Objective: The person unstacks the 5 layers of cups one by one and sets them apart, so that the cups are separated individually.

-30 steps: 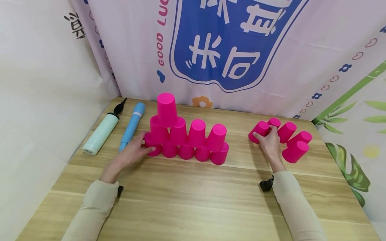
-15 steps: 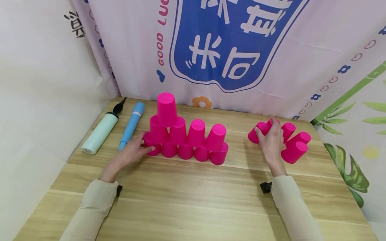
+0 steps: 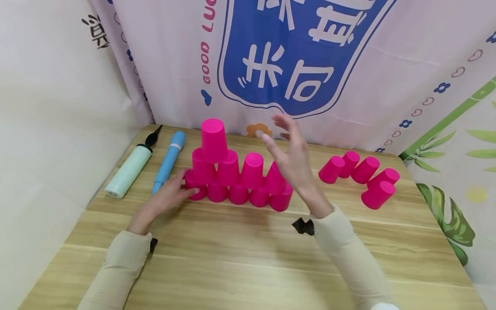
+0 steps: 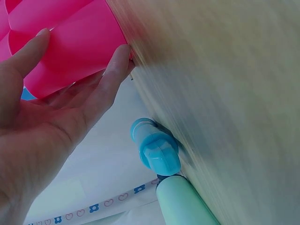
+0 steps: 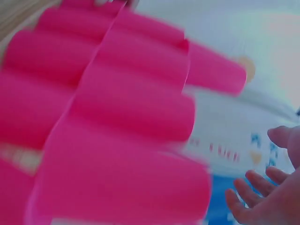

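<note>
A half-built pyramid of pink cups [image 3: 236, 172] stands mid-table, its left end touched by the left hand's [image 3: 166, 199] straight fingers, while the right hand [image 3: 291, 156] hovers open and empty above its right end — five loose cups [image 3: 362, 174] lie unstacked at right.

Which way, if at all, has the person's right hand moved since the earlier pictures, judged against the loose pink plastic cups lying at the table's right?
Yes. The right hand has left the loose pink plastic cups, moved left and risen, open and empty, above the pink cup pyramid.
</note>
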The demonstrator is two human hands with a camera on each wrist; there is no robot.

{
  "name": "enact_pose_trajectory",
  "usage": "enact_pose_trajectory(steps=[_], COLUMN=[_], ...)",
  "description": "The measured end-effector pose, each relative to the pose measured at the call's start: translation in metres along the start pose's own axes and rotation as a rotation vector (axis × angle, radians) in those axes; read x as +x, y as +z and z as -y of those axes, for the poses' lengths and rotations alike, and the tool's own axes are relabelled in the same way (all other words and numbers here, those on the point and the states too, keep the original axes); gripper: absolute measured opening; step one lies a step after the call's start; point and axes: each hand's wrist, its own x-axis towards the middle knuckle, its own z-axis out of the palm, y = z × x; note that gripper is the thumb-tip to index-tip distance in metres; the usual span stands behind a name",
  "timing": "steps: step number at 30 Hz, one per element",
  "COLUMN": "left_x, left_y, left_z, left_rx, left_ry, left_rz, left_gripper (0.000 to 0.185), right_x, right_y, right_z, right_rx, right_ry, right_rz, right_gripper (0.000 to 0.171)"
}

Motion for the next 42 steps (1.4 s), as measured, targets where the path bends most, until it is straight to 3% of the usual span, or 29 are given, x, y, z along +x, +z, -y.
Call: enact_pose_trajectory(steps=[3,7,12,17,23,28,35,42], left_x=[0.000,0.000,0.000,-0.001,0.000,-0.002,0.001,0.003], left_y=[-0.001,-0.002,-0.003,-0.002,-0.002,-0.003,0.001,-0.001], left_z=[0.001,0.002,0.001,0.001,0.001,0.001,0.000,0.001], left_rx=[0.010,0.000,-0.022,-0.021,-0.015,0.002,0.017,0.023], left_ry=[-0.004,0.002,0.005,-0.003,-0.005,-0.013,-0.026,-0.024], left_rz=[-0.002,-0.001,0.012,0.019,0.015,0.013,0.019,0.011], left_gripper=[0.057,0.057,0.057,0.056,0.056,0.057,0.059,0.056], right_x=[0.009,0.018,0.023,0.023,0.021,0.016,0.002,-0.017], right_y=[0.022,0.049,0.073,0.088,0.090,0.087,0.062,0.011], right_z=[0.015,0.027,0.029,0.026,0.024,0.025,0.030,0.036], right_rx=[0.050,0.063,0.050,0.042,0.070,0.112,0.173,0.136], right_ry=[0.036,0.155,0.275,0.309,0.333,0.292,0.168,0.042], right_rz=[0.111,0.260,0.328,0.304,0.277,0.243,0.138,-0.035], right_gripper=[0.062,0.078,0.084,0.079,0.073,0.069,0.068,0.065])
